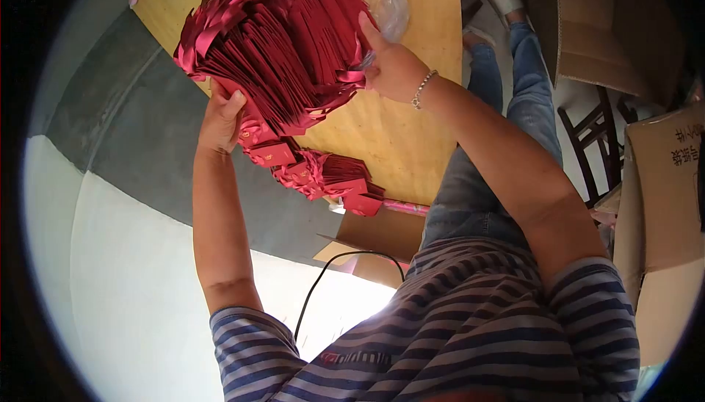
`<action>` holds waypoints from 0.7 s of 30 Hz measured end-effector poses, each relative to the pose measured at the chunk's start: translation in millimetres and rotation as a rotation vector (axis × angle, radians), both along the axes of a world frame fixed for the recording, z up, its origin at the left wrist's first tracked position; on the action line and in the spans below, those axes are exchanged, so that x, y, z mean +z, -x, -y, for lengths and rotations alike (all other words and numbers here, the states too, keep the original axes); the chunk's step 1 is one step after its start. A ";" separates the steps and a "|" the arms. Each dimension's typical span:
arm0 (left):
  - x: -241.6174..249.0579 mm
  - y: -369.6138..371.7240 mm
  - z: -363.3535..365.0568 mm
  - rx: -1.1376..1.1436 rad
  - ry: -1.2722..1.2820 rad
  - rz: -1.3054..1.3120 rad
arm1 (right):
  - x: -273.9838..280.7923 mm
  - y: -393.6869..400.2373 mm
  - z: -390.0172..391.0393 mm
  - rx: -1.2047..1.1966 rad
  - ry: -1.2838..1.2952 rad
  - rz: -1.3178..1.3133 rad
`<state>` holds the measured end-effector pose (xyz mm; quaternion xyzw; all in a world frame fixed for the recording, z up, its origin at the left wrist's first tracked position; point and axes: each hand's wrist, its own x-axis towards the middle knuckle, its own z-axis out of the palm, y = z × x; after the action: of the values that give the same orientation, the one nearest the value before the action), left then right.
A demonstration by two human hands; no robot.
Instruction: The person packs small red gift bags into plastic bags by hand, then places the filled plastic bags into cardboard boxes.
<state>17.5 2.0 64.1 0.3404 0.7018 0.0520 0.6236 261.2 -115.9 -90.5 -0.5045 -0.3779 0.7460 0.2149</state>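
Observation:
A thick bundle of flat red paper bags with ribbon handles (286,49) stands on edge over the yellow wooden table (389,138). My left hand (220,119) grips its near left end, thumb on the outer bag and the other fingers hidden behind. At the opposite end, my right hand (393,68) presses against the bundle with the index finger stretched along it. The remaining right fingers are curled near a loose ribbon. Smaller piles of red bags (323,174) lie along the table's edge, below the bundle. Clear plastic wrap (393,5) sits behind my right hand.
An open cardboard box (374,233) stands below the table edge, near a black cable (316,284). To the right are a printed carton (664,182), another open carton (595,20) and a dark wooden stool (595,138). My legs (529,71) are beside the table.

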 end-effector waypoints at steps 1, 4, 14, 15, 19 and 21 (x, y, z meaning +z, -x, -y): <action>0.0 3.4 0.5 0.008 0.018 0.004 | -2.3 -3.2 0.6 -0.005 0.057 -0.121; -1.7 5.8 1.2 -0.004 0.019 0.016 | 1.0 -16.3 -2.3 -0.015 0.176 -0.284; -0.6 3.4 -2.1 -0.054 0.028 0.009 | -3.3 6.0 11.4 -0.045 0.044 -0.148; -0.6 2.8 -2.6 -0.054 0.024 0.006 | 7.1 7.1 11.3 -0.043 -0.018 -0.074; 1.3 0.8 -3.7 -0.034 0.055 0.005 | 30.0 26.2 11.3 -0.025 -0.095 -0.058; 1.4 2.8 -3.9 -0.026 0.064 0.014 | 31.6 29.4 10.5 0.059 -0.040 -0.153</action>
<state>14.7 5.8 65.5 0.3287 0.6942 0.0238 0.6399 231.7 -126.4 -58.9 -0.4303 -0.3897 0.7807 0.2313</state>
